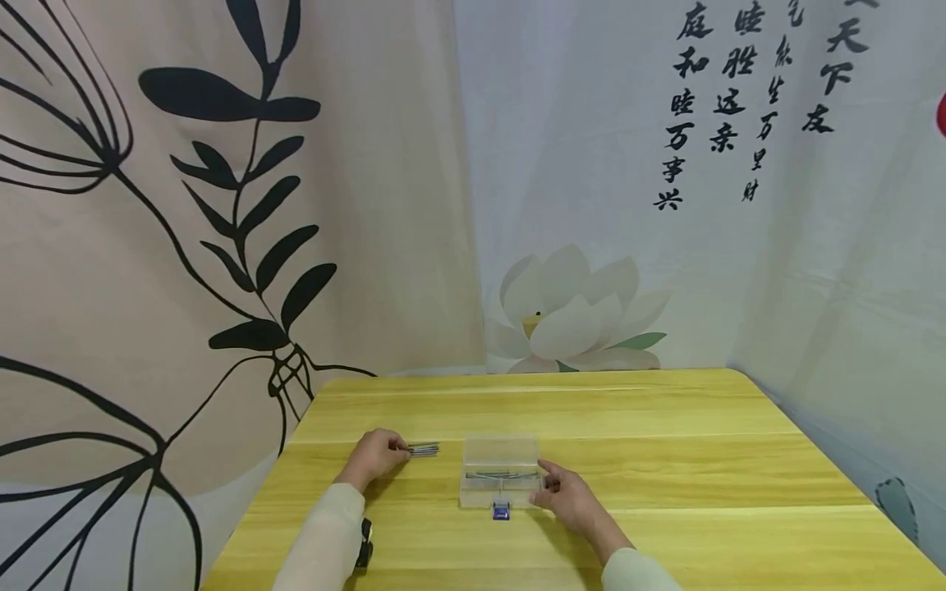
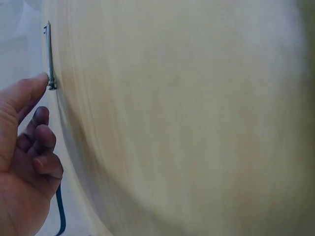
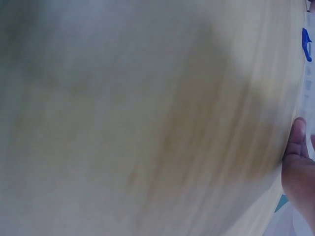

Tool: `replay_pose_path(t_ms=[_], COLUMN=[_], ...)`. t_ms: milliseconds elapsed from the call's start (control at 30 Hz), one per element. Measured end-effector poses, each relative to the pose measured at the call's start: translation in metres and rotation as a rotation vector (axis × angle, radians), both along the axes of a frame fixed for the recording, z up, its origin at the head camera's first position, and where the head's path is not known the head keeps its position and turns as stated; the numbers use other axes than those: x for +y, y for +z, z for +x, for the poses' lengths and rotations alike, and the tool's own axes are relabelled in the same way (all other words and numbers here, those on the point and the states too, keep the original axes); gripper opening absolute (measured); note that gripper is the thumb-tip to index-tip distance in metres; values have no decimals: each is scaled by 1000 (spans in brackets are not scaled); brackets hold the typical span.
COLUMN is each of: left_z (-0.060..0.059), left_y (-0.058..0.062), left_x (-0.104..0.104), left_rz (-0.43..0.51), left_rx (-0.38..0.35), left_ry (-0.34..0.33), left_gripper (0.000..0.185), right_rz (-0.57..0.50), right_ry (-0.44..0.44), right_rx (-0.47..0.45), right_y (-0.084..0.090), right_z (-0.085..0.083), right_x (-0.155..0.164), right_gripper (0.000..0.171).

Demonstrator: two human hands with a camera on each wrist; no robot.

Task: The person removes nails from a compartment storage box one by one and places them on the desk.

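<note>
A clear plastic box (image 1: 498, 460) with a blue latch (image 1: 501, 510) stands on the yellow wooden table (image 1: 665, 460), with several thin metal nails inside. My right hand (image 1: 565, 492) grips its right end, fingers behind it and thumb in front. In the right wrist view only the thumb (image 3: 295, 162) and the latch (image 3: 306, 44) show. A small bundle of nails (image 1: 424, 449) lies left of the box. My left hand (image 1: 378, 455) is at their left end. Its thumb (image 2: 27, 91) touches a nail's head (image 2: 49, 59), while the other fingers (image 2: 44, 142) curl loosely, apart from the nails.
Printed cloth backdrops hang close behind and to both sides of the table. The table's far half and right side are bare wood. A black strap-on camera (image 1: 364, 542) sits on my left wrist.
</note>
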State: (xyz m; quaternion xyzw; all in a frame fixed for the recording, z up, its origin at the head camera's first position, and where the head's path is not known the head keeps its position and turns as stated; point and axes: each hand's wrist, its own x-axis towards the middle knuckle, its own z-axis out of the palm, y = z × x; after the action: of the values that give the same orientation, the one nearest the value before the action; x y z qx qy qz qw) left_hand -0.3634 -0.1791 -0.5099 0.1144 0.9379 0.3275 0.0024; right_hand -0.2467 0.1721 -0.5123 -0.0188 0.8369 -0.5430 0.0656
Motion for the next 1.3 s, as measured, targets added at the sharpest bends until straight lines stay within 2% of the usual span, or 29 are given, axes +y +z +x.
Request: replay_pose_path(t_ms=[133, 400, 633, 867, 1100, 1300], left_z=[-1, -3, -1, -3, 1, 4], left_y=[1, 6, 16, 26, 31, 34], left_x=[-1, 4, 18, 34, 52, 67], left_rz=[-1, 21, 68, 108, 216, 160], left_rx=[4, 2, -14, -12, -83, -38], left_ry=[17, -22, -51, -147, -244, -295], left_gripper=[4, 5, 8, 19, 26, 24], right_rz=[1, 14, 9, 10, 20, 17], right_ry=[-3, -1, 7, 6, 7, 8], right_rx=[4, 9, 15, 16, 22, 23], right_y=[-1, -3, -3, -2, -4, -3], right_z=[0, -1, -1, 0, -1, 0], right_x=[0, 0, 0, 1, 2, 2], right_gripper=[68, 68, 68, 69, 69, 70])
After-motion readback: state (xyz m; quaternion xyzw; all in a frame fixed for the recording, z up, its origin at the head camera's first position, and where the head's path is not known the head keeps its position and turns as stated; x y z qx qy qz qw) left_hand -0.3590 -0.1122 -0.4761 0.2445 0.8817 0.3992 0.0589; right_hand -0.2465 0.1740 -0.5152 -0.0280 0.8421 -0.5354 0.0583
